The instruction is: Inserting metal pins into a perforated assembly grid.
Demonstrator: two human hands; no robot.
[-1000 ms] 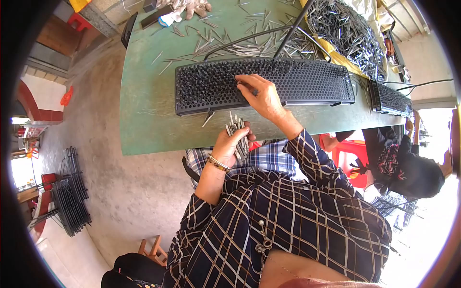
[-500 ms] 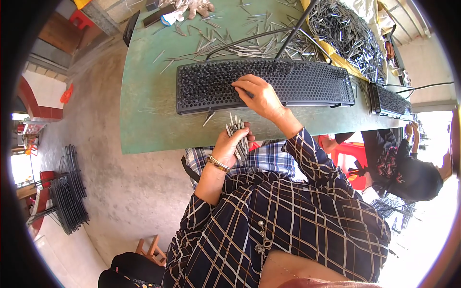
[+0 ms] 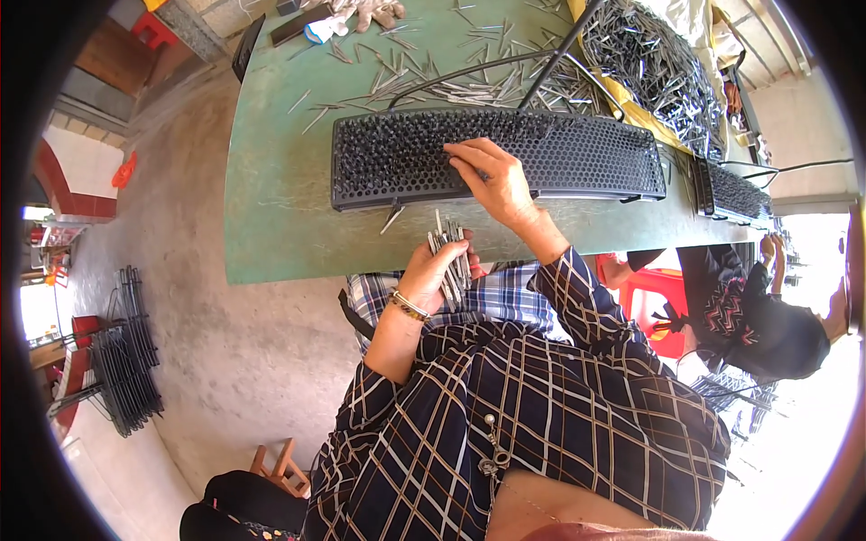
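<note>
A bundle of thin grey metal strips (image 3: pixel 456 269) is gripped in my left hand (image 3: pixel 424 273), their ends sticking up past the thumb. This hand is just off the green table's near edge. My right hand (image 3: pixel 503 187) is above a long black tray full of round holes (image 3: pixel 595 160), thumb and fingertips pinched together close to its surface. Whatever is in the pinch is too small to make out. Dark pieces stand up from many holes in the tray's left part, while the holes toward the right show bare. One loose strip (image 3: pixel 391 219) lies at the tray's front edge.
Loose strips (image 3: pixel 469 92) are scattered across the green table (image 3: pixel 280 207) behind the tray. A yellow-edged sack (image 3: pixel 649 72) heaped with strips lies at the far right. Black bars (image 3: pixel 552 63) rise behind the tray. Gloves (image 3: pixel 365 13) lie at the back; another person (image 3: pixel 767 325) works on the right.
My right hand has shifted slightly to the right over the tray, still pinched. My left hand keeps its bundle, almost in the same place.
</note>
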